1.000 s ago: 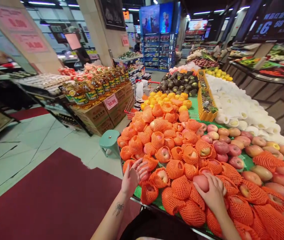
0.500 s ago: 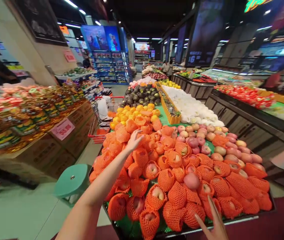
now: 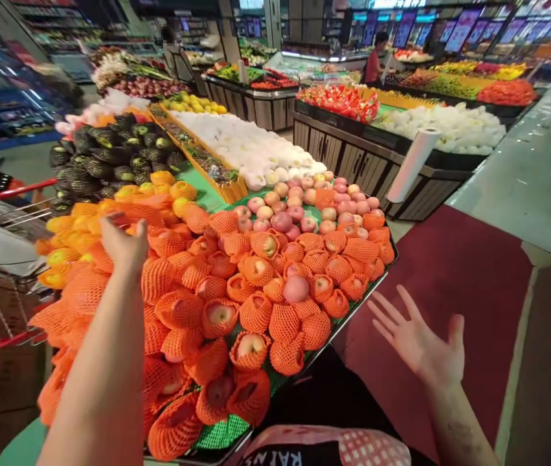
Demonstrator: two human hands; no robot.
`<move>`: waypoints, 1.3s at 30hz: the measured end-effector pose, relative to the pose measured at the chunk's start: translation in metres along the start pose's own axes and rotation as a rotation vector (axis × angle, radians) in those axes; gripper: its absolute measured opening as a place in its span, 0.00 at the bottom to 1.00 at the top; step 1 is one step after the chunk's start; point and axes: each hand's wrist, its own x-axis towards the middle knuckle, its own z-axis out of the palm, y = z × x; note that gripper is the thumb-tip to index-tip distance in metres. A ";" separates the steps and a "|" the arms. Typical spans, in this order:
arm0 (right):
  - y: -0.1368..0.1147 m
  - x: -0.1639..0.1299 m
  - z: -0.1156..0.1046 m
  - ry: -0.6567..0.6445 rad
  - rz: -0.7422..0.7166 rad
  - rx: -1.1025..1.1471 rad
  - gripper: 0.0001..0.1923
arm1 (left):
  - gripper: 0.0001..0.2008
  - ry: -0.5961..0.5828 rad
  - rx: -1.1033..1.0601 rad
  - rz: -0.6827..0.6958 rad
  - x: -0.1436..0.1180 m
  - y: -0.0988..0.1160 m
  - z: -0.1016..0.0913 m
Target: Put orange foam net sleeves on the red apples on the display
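My left hand reaches over the back left of the fruit display, among empty orange foam nets and close to a heap of oranges. Its thumb stands apart from the fingers, which are partly turned away, and no fruit shows in it. Past the display's right edge, my right hand hangs palm up over the dark red floor, fingers spread and holding nothing. Between the hands lie many apples in orange foam nets. A bare apple rests on top of them, and more unwrapped apples sit behind.
Dark green striped melons and white-wrapped fruit fill the display's far part, split by a yellow divider. A shopping cart stands at left, a green stool below it. A plastic bag roll stands at right.
My view has swung right and down. My right hand has moved off the netted apples, out past the display edge, and turned palm up. My left hand stays over the nets, now nearer the oranges.
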 end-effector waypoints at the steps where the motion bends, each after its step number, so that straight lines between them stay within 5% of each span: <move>1: 0.000 0.007 -0.001 -0.020 0.019 -0.004 0.56 | 0.24 0.090 0.035 -0.002 -0.018 0.009 0.000; 4: 0.002 0.038 0.002 -0.144 0.100 0.043 0.54 | 0.21 0.027 -0.041 0.028 -0.097 0.052 0.011; 9: 0.005 0.106 0.032 -0.520 0.197 0.025 0.58 | 0.14 -0.804 -0.428 -0.244 -0.228 0.129 0.061; 11: 0.009 0.128 0.047 -0.699 0.214 -0.008 0.54 | 0.15 -0.887 -0.488 -0.314 -0.257 0.142 0.083; 17: 0.025 0.177 0.064 -1.083 0.264 -0.329 0.19 | 0.12 -0.682 -0.351 -0.463 -0.293 0.134 0.120; 23: 0.019 0.213 0.070 -1.378 0.141 -0.401 0.17 | 0.10 -0.383 -0.505 -0.528 -0.309 0.132 0.130; 28: 0.037 0.209 0.085 -1.129 0.402 -0.046 0.21 | 0.24 -0.084 -0.740 -0.463 -0.330 0.137 0.148; 31: 0.049 0.200 0.095 -1.030 0.545 0.058 0.19 | 0.28 -0.151 -0.789 -0.510 -0.341 0.142 0.156; 34: 0.048 0.200 0.102 -0.974 0.637 0.241 0.30 | 0.27 -0.265 -0.728 -0.672 -0.343 0.141 0.157; 39: 0.035 0.212 0.103 -0.980 0.566 0.247 0.41 | 0.21 -0.196 -0.538 -0.721 -0.326 0.136 0.153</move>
